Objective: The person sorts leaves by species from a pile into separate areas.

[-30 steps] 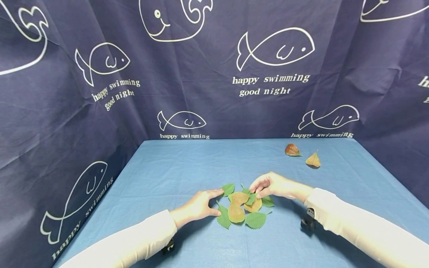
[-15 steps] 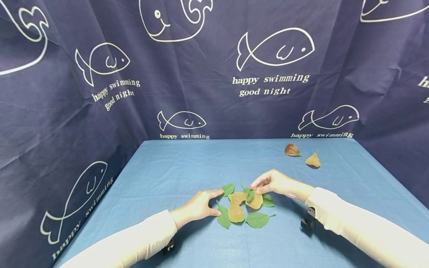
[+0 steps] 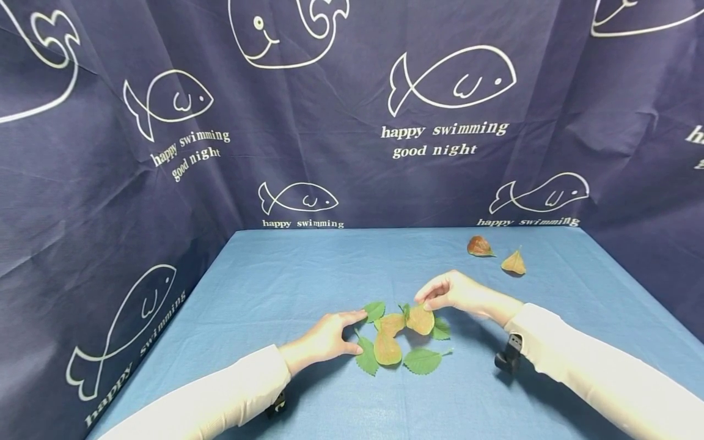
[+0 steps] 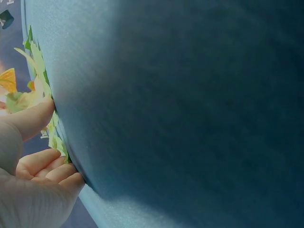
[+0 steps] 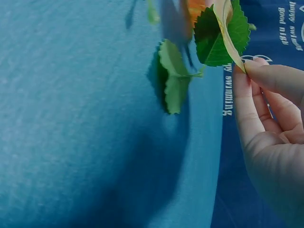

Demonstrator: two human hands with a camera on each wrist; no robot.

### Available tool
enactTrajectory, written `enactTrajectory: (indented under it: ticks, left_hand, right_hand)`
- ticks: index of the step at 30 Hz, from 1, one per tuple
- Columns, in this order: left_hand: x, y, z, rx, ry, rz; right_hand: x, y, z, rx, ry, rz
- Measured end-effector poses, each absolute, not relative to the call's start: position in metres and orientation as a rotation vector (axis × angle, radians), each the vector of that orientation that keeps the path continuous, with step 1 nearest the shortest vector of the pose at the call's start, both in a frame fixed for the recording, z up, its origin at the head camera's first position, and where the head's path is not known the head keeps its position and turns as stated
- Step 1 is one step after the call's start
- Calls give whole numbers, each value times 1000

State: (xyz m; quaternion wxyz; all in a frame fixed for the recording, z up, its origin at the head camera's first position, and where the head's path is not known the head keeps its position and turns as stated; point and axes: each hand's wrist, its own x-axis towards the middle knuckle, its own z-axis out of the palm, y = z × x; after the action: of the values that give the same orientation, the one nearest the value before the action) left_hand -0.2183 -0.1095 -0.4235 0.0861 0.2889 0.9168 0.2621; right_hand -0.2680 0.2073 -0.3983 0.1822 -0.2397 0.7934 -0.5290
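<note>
My right hand (image 3: 452, 292) pinches a yellow leaf (image 3: 420, 319) by its end, raised over the right side of the leaf cluster. In the right wrist view, the thumb and fingers of the right hand (image 5: 270, 99) grip this curled yellow leaf (image 5: 228, 35) beside a green leaf (image 5: 209, 42). With fingers spread, my left hand (image 3: 324, 338) touches an upper green leaf (image 3: 375, 311) and a lower green leaf (image 3: 366, 357). Two yellow leaves (image 3: 388, 350) lie between the hands, overlapping. A green leaf (image 3: 422, 361) lies at the cluster's lower right, another green leaf (image 3: 440, 329) at its right.
A reddish-brown leaf (image 3: 480, 246) and a yellow leaf (image 3: 514, 263) lie at the back right of the blue cloth-covered table (image 3: 308, 269). Dark blue curtains (image 3: 352, 122) with white fish drawings stand behind and at both sides.
My right hand has moved up and slightly right, lifting the yellow leaf off the cluster. The lower right green leaf shifted slightly right early on. My left hand has not moved.
</note>
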Motion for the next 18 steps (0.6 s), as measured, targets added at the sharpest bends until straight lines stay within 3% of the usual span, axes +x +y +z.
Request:
enactTrajectory:
  ticks: [18]
  left_hand:
    - [-219, -109, -425, 843, 2730, 784]
  right_hand:
    - [-275, 216, -390, -635, 2303, -1540]
